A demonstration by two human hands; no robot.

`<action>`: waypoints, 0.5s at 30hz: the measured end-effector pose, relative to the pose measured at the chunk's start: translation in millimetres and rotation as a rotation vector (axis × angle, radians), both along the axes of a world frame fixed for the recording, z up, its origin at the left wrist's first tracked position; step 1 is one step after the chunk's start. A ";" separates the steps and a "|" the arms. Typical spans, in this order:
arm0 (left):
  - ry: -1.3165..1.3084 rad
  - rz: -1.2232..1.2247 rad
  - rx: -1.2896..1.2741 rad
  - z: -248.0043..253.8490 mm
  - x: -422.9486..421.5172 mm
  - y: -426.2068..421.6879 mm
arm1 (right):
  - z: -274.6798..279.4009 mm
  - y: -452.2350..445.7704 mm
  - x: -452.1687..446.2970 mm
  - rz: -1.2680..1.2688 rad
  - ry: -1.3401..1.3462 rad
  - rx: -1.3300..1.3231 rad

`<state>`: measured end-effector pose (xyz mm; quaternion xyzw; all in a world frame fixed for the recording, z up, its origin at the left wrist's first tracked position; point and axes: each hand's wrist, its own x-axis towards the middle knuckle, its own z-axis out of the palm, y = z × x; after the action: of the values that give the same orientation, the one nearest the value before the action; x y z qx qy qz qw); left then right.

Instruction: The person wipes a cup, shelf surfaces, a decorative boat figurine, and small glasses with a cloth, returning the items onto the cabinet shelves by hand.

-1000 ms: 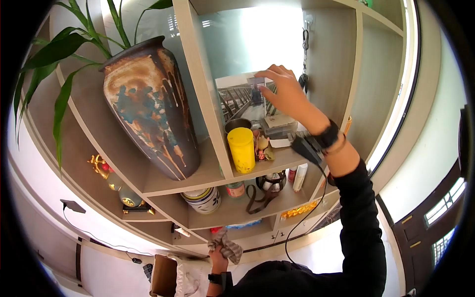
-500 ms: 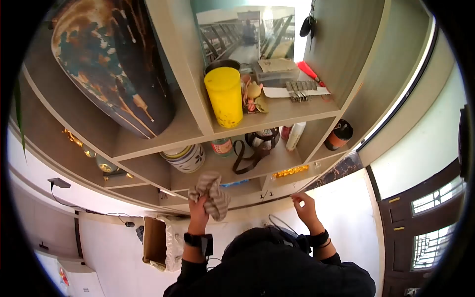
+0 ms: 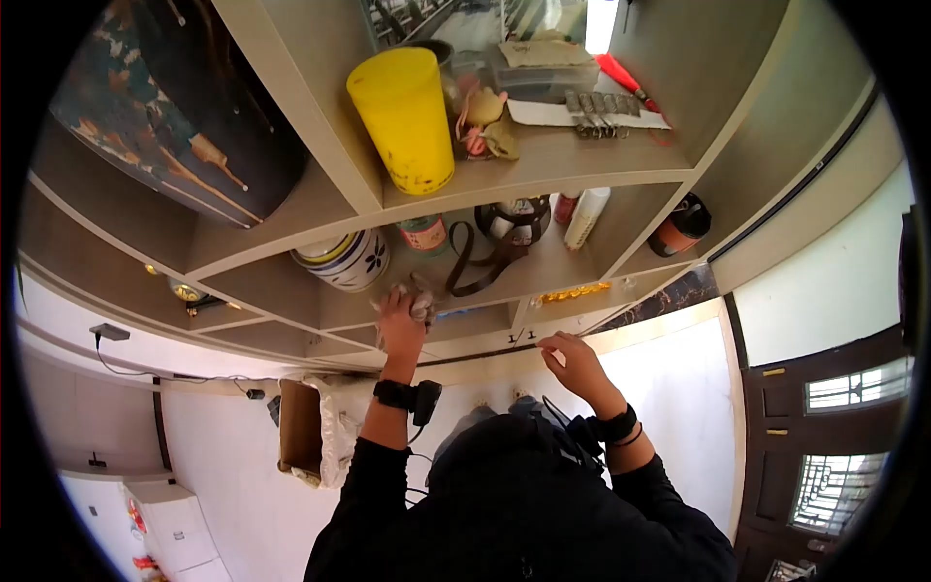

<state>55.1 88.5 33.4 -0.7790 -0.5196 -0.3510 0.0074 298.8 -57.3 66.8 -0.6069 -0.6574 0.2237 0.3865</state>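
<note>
The left hand (image 3: 402, 328) closes around a bunched striped cloth (image 3: 415, 299) at the near edge of the lower shelf (image 3: 364, 308), seemingly to press it there, while the right hand (image 3: 576, 369) hangs half-curled and empty, apparently for balance.

In my left hand (image 3: 401, 332) I have a soft, rumpled cloth (image 3: 419, 299), matt and fabric-like, against shelving (image 3: 543, 170) with a smooth, matt, wood-look surface. Above it I see a yellow cylinder (image 3: 402, 121) that looks like smooth plastic with dark scuffs, a clear plastic box (image 3: 548, 80), shiny metal clips (image 3: 603, 114) on flat white card-like material (image 3: 543, 114), and a dark strap (image 3: 485, 274) with a leathery look. The big vase (image 3: 175, 116) is dark with rough-looking painted patches and drips, while the striped pot (image 3: 347, 260) looks like glossy glazed ceramic.
</note>
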 end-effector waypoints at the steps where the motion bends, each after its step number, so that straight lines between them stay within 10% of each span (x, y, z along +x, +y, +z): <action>1: 0.007 0.008 -0.009 -0.9 -0.5 -0.6 | -2.0 4.4 -3.3 0.008 0.007 -0.009; 9: -0.307 -0.384 -0.547 16.8 -16.9 -25.0 | -17.5 55.6 -11.9 -0.125 0.157 0.145; 11: -1.410 -0.351 -0.693 17.6 -22.8 -35.0 | -19.0 73.6 -0.6 -0.251 0.192 0.160; 15: -1.675 -0.183 -0.710 70.6 -13.7 -43.7 | -27.3 110.9 11.6 -0.304 0.098 0.140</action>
<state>41.5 44.8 104.0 -0.2643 -0.3685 -0.6203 -0.6399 310.5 53.7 39.6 -0.6594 -0.5523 0.1458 0.4887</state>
